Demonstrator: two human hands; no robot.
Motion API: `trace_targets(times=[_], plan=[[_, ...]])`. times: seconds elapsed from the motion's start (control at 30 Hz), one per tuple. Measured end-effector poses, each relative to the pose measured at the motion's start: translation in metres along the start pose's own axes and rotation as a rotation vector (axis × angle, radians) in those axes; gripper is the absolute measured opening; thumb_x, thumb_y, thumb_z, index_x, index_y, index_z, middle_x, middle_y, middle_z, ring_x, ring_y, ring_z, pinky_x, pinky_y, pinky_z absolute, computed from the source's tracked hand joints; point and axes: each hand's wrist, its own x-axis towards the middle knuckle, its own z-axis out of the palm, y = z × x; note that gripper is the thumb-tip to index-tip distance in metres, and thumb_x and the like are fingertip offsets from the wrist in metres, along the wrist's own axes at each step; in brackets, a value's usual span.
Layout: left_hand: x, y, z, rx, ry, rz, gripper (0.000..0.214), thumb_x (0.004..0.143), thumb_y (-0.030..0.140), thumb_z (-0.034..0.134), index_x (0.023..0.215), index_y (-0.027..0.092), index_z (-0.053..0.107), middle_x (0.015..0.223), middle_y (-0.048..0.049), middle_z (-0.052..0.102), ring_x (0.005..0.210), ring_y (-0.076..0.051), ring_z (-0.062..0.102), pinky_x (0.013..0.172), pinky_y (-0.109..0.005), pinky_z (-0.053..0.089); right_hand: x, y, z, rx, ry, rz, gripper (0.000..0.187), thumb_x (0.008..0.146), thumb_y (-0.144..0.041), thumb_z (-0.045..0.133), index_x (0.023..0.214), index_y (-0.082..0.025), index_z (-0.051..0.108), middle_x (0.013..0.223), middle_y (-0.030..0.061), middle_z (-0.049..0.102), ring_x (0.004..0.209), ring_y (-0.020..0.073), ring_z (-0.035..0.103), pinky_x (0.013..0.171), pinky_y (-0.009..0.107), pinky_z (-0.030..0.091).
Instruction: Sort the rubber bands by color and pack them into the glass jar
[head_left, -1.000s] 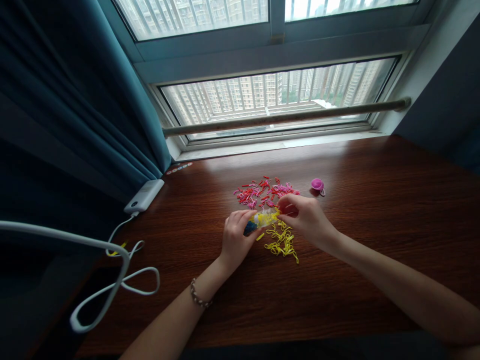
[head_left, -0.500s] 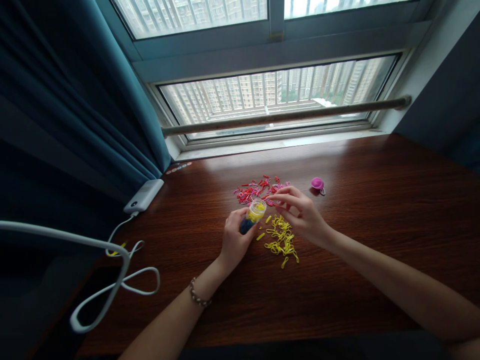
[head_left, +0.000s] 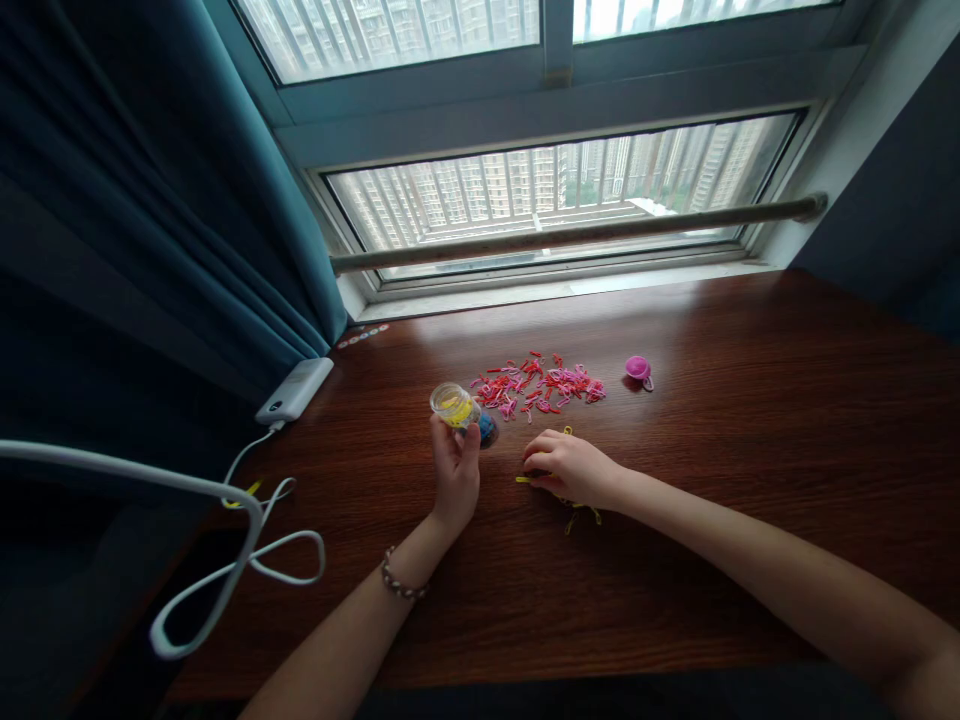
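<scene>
My left hand (head_left: 456, 475) is closed around a small clear jar (head_left: 474, 418), tilted with its open mouth to the upper left. Yellow and dark blue pieces show inside it. Over the pile of yellow rubber bands (head_left: 577, 515), my right hand (head_left: 566, 465) has its fingers curled down, and a yellow rubber band (head_left: 523, 479) pokes out at the fingertips. Most of that pile is hidden beneath the hand. Beyond both hands lies a scatter of red and pink rubber bands (head_left: 574, 384).
A pink cup-shaped cap (head_left: 637, 368) with a loop lies at the right on the brown wooden table (head_left: 720, 420). At the left are a white power bank (head_left: 295, 390) and a looped white cable (head_left: 289, 540). A window with a rail (head_left: 555, 238) stands behind.
My left hand has turned the jar so its mouth points left, away from the right hand. My right hand has come down from beside the jar's mouth onto the yellow rubber bands.
</scene>
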Motion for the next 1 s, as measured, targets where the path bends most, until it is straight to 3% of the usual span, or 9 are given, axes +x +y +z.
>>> trace_targets(times=[0.1, 0.2, 0.3, 0.4, 0.57, 0.67, 1.0], plan=[[0.001, -0.004, -0.001, -0.007, -0.02, -0.025, 0.029, 0.082, 0.036, 0.051, 0.105, 0.019, 0.046, 0.102, -0.0049, 0.057, 0.092, -0.015, 0.055, 0.086, -0.028, 0.041, -0.002, 0.004, -0.017, 0.047, -0.074, 0.009, 0.008, 0.076, -0.017, 0.058, 0.075, -0.017, 0.065, 0.08, 0.005, 0.063, 0.078, 0.0156, 0.056, 0.071, 0.025, 0.044], [0.001, -0.003, 0.001, 0.004, -0.064, -0.045, 0.029, 0.08, 0.034, 0.055, 0.104, 0.019, 0.048, 0.098, -0.0037, 0.057, 0.089, -0.015, 0.055, 0.083, -0.027, 0.041, -0.003, 0.01, -0.035, 0.153, -0.126, -0.007, 0.007, 0.072, -0.013, 0.059, 0.07, -0.016, 0.064, 0.07, 0.001, 0.061, 0.066, 0.0117, 0.055, 0.065, 0.021, 0.042], [0.001, -0.003, 0.003, 0.031, -0.145, -0.057, 0.031, 0.079, 0.034, 0.056, 0.105, 0.02, 0.049, 0.098, -0.0032, 0.058, 0.087, -0.015, 0.056, 0.081, -0.026, 0.042, -0.003, 0.02, -0.045, 0.149, -0.04, 0.144, 0.006, 0.075, -0.016, 0.057, 0.073, -0.015, 0.062, 0.073, 0.002, 0.059, 0.067, 0.0116, 0.054, 0.062, 0.021, 0.041], [-0.001, -0.004, 0.003, 0.108, -0.202, -0.041, 0.034, 0.077, 0.033, 0.058, 0.107, 0.02, 0.049, 0.101, -0.0037, 0.058, 0.09, -0.016, 0.056, 0.081, -0.027, 0.043, -0.006, 0.027, -0.045, 0.053, 0.005, 0.33, 0.017, 0.077, -0.03, 0.058, 0.086, -0.016, 0.061, 0.087, 0.0069, 0.055, 0.08, 0.0167, 0.053, 0.072, 0.027, 0.042], [-0.003, -0.008, 0.0, 0.309, -0.267, 0.03, 0.038, 0.076, 0.032, 0.059, 0.11, 0.019, 0.049, 0.104, -0.0066, 0.057, 0.095, -0.019, 0.054, 0.086, -0.032, 0.041, -0.014, 0.014, -0.042, 0.085, -0.275, 0.332, 0.053, 0.063, -0.05, 0.067, 0.104, -0.02, 0.055, 0.101, 0.0086, 0.046, 0.092, 0.0233, 0.05, 0.077, 0.033, 0.043], [-0.003, -0.007, -0.001, 0.399, -0.287, 0.079, 0.037, 0.076, 0.032, 0.059, 0.11, 0.019, 0.049, 0.104, -0.0071, 0.057, 0.096, -0.02, 0.054, 0.087, -0.033, 0.041, -0.016, -0.003, -0.041, 0.041, -0.371, 0.309, 0.063, 0.053, -0.046, 0.075, 0.106, -0.019, 0.054, 0.105, 0.0096, 0.043, 0.093, 0.0255, 0.05, 0.075, 0.034, 0.044], [-0.001, -0.001, 0.0, 0.696, -0.31, 0.2, 0.033, 0.076, 0.034, 0.059, 0.105, 0.021, 0.053, 0.098, -0.005, 0.06, 0.091, -0.021, 0.051, 0.082, -0.035, 0.041, -0.007, -0.022, -0.036, -0.165, -0.393, 0.258, 0.025, 0.062, -0.019, 0.06, 0.087, -0.015, 0.063, 0.091, 0.0093, 0.057, 0.072, 0.0203, 0.06, 0.06, 0.026, 0.044]])
